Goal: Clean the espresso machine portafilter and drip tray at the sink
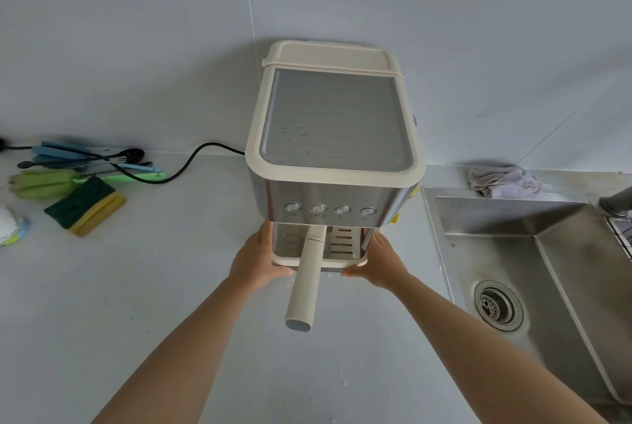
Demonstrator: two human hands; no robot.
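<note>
Looking down through the head camera, I see the coffee machine (333,122) standing on the gray tabletop (171,286), close to the wall. The drip tray (342,261) is at the bottom front of the machine. The left hand (254,261) holds the left end of the tray and the right hand (378,261) holds the right end. Each thumb lies along the front edge of the tray. The other fingers wrap round the sides, and I cannot see their tips.

The portafilter (304,283) sits in the machine above the tray. Its long cream handle sticks out toward me, between the two hands.

Four round buttons (330,208) sit in a row on the shiny front. A few water drops lie on the flat top. A black cord (191,160) runs from the back of the machine off to the left.

Far to the left lies a green and yellow sponge (85,206). Just beside it is a green brush (41,182), with some blue and black tools (85,158) by the wall.

The metal sink (478,218) is just to the right of the machine, with a round drain (498,305) in its bottom. A crumpled cloth (502,180) lies on the rim behind it.
</note>
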